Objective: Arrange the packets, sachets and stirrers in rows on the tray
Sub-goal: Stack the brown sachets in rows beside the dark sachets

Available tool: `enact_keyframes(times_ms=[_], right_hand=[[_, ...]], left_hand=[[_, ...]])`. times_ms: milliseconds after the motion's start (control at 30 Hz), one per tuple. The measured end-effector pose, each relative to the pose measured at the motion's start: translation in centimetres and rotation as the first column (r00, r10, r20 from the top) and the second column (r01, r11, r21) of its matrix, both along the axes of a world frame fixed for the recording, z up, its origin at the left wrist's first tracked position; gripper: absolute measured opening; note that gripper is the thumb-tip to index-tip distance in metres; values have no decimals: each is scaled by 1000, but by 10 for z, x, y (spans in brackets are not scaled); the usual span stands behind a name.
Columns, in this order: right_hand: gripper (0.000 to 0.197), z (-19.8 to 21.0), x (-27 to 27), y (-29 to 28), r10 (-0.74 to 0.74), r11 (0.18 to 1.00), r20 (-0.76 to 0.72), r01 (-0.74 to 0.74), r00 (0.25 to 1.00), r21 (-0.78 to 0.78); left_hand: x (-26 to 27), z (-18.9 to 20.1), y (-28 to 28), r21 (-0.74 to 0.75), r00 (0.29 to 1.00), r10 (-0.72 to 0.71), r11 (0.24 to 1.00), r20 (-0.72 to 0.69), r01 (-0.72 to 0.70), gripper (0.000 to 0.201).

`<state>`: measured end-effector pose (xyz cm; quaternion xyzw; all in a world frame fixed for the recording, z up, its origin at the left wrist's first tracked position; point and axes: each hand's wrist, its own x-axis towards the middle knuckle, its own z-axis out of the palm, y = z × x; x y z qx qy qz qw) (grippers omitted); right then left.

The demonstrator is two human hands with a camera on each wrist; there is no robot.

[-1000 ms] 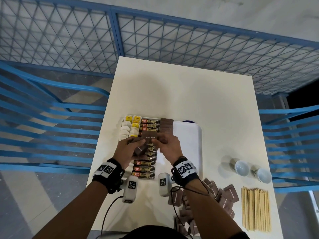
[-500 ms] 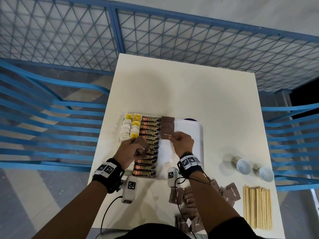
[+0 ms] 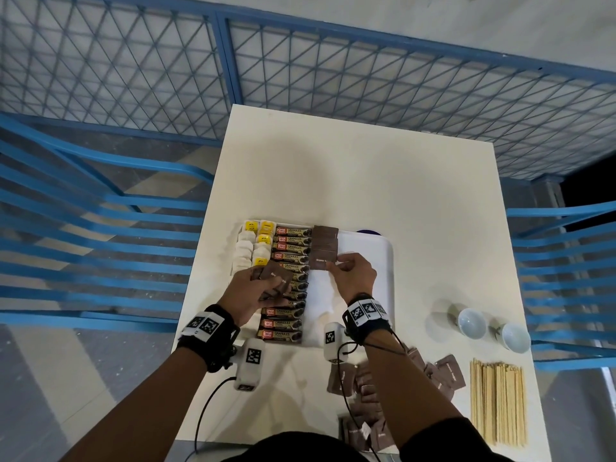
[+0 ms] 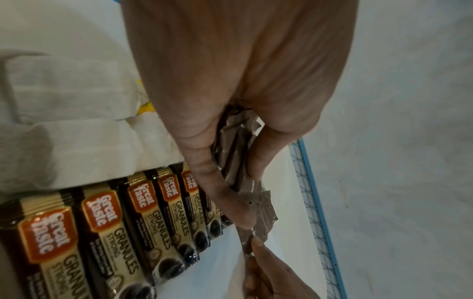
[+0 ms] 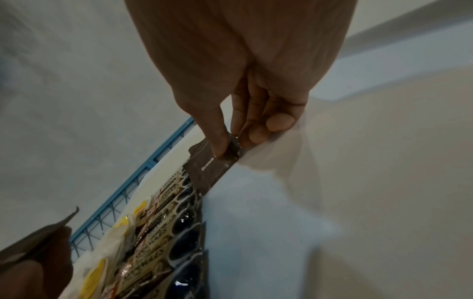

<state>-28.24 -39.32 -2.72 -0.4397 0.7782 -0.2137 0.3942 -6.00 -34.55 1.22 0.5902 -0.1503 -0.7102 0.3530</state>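
White desk (image 3: 366,181) fills the view, blue mesh fencing (image 3: 400,78) beyond it. Nearest the person, loose brown sachets (image 3: 366,395) lie scattered, with wooden stirrers (image 3: 498,401) bundled just to the right. Further up, two white cups (image 3: 471,323) stand near the edge. Left hand (image 3: 248,295) grips a small stack of brown sachets (image 4: 235,161), fingers curled round it over the coffee packets (image 3: 283,323). Right hand (image 3: 353,278) pinches one brown sachet (image 5: 210,172) by its corner, thumb and fingers clamped, setting it against the brown column (image 3: 325,243) on the white tray (image 3: 376,271). Far left of the tray, white and yellow packets (image 3: 253,245) sit in rows.
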Motion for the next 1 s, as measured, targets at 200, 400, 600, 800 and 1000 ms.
enact_keyframes(times_ms=[200,400,600,800,1000], right_hand=[[18,7,3,7,-42,995,10,43,999,-87],[21,23,35,21,301,952,260,-272,917,-140],[10,19,38,17,250,966,359,-208,899,-151],[13,16,39,17,209,969,318,-153,925,-192],[14,15,41,24,244,970,348,-222,905,-103]], left_hand=[[0,2,3,-14,1000,11,1000,-25,-11,15],[-3,6,4,-36,999,36,999,-36,-38,22],[-3,7,7,-38,1000,9,999,-19,-9,23],[-6,6,9,-47,1000,10,999,4,-10,22],[-7,3,8,-46,999,33,998,15,-33,17]])
